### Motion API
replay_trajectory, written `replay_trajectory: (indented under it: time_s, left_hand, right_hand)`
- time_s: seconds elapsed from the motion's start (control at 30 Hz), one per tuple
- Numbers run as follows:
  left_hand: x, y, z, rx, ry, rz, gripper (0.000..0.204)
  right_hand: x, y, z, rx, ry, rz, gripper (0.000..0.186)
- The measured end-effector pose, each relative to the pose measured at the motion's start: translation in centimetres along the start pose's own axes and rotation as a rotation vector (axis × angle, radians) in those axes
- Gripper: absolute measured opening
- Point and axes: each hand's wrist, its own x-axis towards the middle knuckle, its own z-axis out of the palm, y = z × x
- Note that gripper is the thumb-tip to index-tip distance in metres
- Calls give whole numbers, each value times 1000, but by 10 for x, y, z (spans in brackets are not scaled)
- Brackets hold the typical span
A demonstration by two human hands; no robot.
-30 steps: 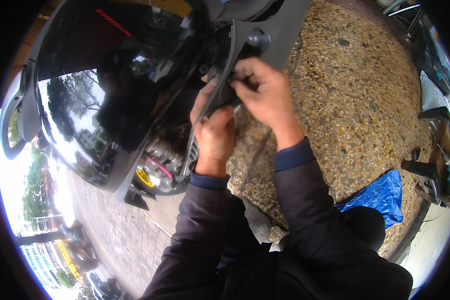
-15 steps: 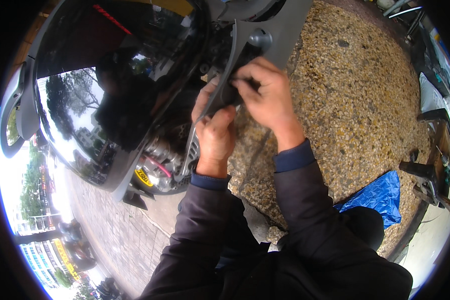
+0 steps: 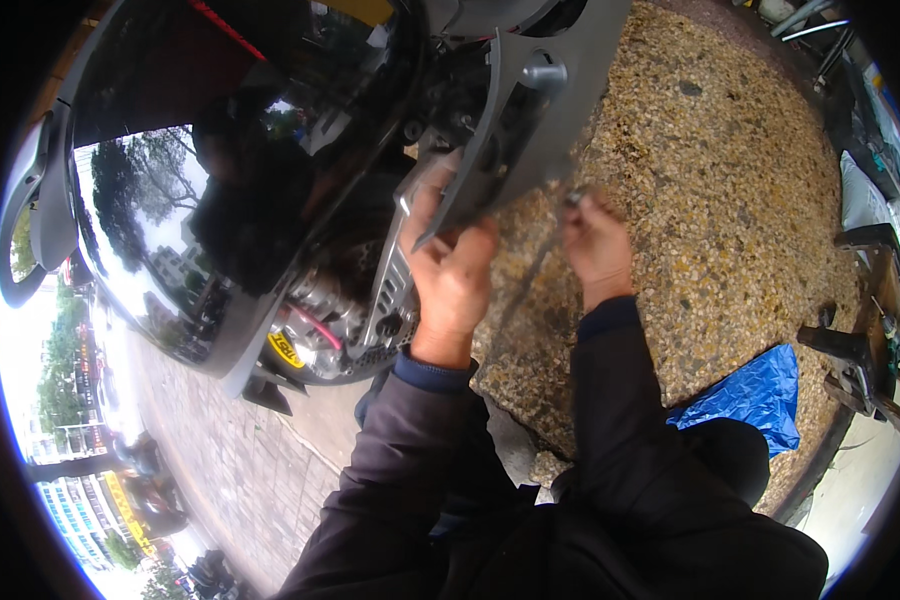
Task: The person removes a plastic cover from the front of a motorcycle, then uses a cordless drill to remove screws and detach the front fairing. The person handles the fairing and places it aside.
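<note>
Best to steady the gray panel (image 3: 570, 112) gently with the left hand (image 3: 452, 285), thumb and fingers closed around the lower end, avoiding any bend at the narrow tip. With the right hand (image 3: 598, 248), apart from the panel, pinch firmly the small piece (image 3: 574, 199), too blurred to identify. Looks matte and curved, with a silvery round spot (image 3: 543, 70), beside the glossy black fairing (image 3: 250, 200).

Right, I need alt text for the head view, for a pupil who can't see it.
A person's left hand holds a grey panel by its lower end beside a motorcycle's glossy black bodywork. The right hand, blurred, is apart from the panel, above pebbled ground; whether it holds anything is unclear. A crumpled blue sheet lies at lower right.
</note>
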Motion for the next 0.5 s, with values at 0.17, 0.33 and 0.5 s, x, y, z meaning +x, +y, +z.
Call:
replay_trajectory:
  time_s: [0.17, 0.33, 0.5]
  left_hand:
    - [-20, 6, 18, -31, -77, 16, 53]
    - [-23, 11, 20, 72, -144, 65, 68]
    - [-28, 16, 18, -94, -192, -22, 73]
  right_hand:
    - [6, 66, 15, -791, -33, -152, 8]
    - [39, 82, 76, -276, -118, 18, 13]
    - [54, 87, 105, -482, -199, -101, 8]
